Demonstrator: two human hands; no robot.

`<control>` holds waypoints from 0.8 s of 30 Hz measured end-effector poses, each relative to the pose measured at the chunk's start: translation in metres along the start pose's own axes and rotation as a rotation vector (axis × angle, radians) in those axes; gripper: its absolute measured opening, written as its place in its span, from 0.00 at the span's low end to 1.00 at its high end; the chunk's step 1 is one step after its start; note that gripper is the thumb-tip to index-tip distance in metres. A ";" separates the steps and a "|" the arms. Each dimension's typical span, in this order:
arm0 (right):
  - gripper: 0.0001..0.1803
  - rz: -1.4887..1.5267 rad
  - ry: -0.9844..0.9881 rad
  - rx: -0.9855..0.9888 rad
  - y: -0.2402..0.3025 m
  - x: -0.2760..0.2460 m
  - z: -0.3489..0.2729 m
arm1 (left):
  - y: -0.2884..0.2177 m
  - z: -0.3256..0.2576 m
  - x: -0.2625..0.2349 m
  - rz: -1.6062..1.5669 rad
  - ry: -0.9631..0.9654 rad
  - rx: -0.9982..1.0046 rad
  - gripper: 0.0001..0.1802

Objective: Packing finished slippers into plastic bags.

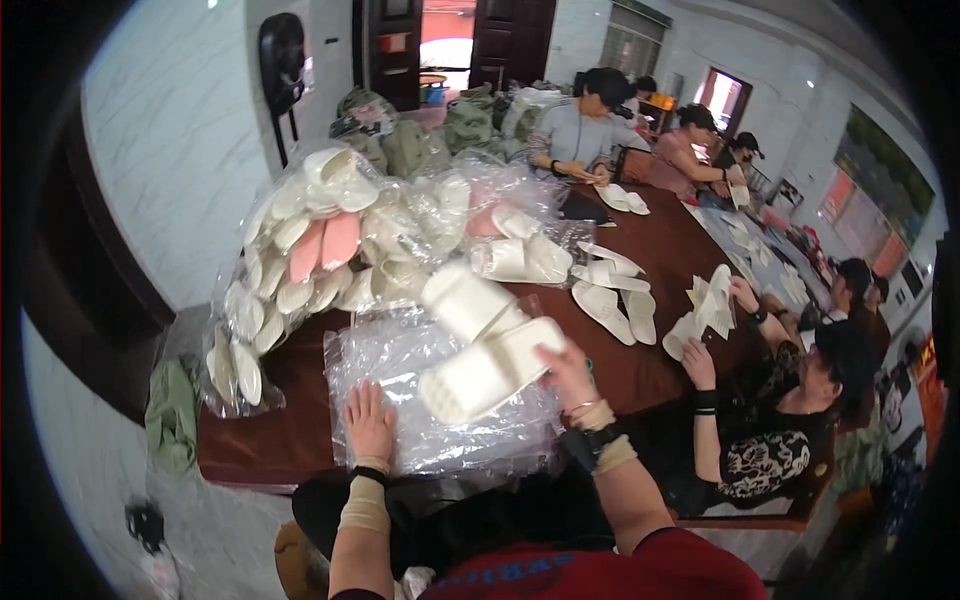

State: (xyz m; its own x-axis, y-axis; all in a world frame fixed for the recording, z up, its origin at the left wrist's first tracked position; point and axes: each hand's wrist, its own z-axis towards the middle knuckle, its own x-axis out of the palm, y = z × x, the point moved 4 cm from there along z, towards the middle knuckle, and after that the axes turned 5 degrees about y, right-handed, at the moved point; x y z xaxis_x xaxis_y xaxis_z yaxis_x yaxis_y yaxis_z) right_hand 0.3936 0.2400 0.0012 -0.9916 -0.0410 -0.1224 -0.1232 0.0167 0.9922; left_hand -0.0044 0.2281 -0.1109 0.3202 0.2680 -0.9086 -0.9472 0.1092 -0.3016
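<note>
My right hand point(568, 377) grips a pair of white slide slippers point(490, 371) by one end, holding them above a stack of clear plastic bags point(375, 345). The two slippers overlap, one partly behind the other, and look slightly blurred. My left hand point(369, 420) lies flat with fingers spread on the left part of the bags and holds nothing. Just beyond the slippers lies another white pair in clear wrap point(520, 260). Loose white slippers point(612, 295) rest on the brown table to the right of it.
A big heap of bagged white slippers point(290, 240), one pink pair among them, covers the far left of the brown table point(250, 440). At the right a co-worker point(790, 430) handles white slippers point(705, 310). Other people work farther along; green sacks point(415, 148) are piled behind.
</note>
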 end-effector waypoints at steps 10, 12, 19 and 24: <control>0.21 0.585 -0.307 0.043 -0.043 -0.133 0.046 | -0.024 0.013 0.000 0.061 0.041 0.008 0.35; 0.22 0.689 -0.380 -0.077 -0.030 -0.170 0.064 | -0.028 0.015 0.002 0.065 0.061 0.001 0.35; 0.33 0.353 -0.290 -0.067 -0.068 -0.218 0.151 | -0.047 0.023 0.004 0.041 0.105 -0.030 0.36; 0.46 0.182 -0.462 -0.027 -0.115 -0.228 0.242 | -0.054 0.031 -0.002 0.083 0.115 -0.029 0.36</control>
State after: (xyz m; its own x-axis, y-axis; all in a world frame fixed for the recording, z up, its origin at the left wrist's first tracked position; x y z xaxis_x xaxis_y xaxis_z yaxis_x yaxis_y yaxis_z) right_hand 0.6248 0.4891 -0.0901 -0.9112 0.4072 0.0620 0.0484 -0.0436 0.9979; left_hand 0.0471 0.2511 -0.0839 0.2382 0.1638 -0.9573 -0.9710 0.0627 -0.2309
